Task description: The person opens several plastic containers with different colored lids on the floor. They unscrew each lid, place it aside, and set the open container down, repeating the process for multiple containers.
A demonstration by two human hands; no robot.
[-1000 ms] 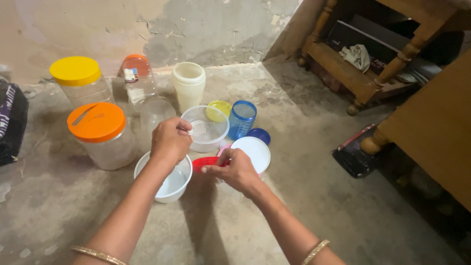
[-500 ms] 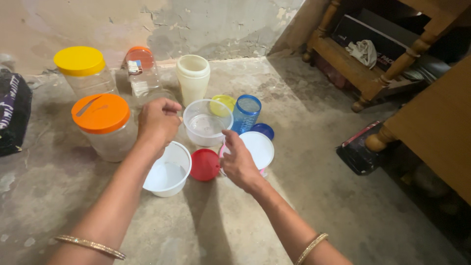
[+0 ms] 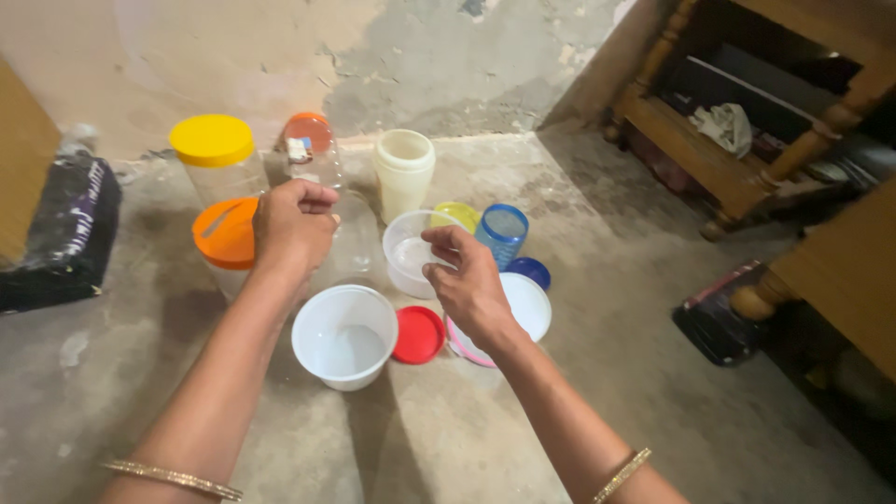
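A person's left hand (image 3: pixel 294 224) grips a clear jar (image 3: pixel 353 250) while the right hand (image 3: pixel 469 287), fingers loosely curled, hovers at a clear bowl (image 3: pixel 407 254) beside 1 red lid (image 3: pixel 418 334).

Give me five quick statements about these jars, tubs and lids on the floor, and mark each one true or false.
1. The red lid lies flat on the floor beside the white tub. True.
2. The white tub has a lid on it. False: it stands open.
3. The left hand is at the top of a clear lidless jar. True.
4. The jar with the yellow lid stands nearer the person than the white tub. False: it stands back by the wall.
5. The right hand rests on the blue cup. False: it is at the rim of the clear bowl.
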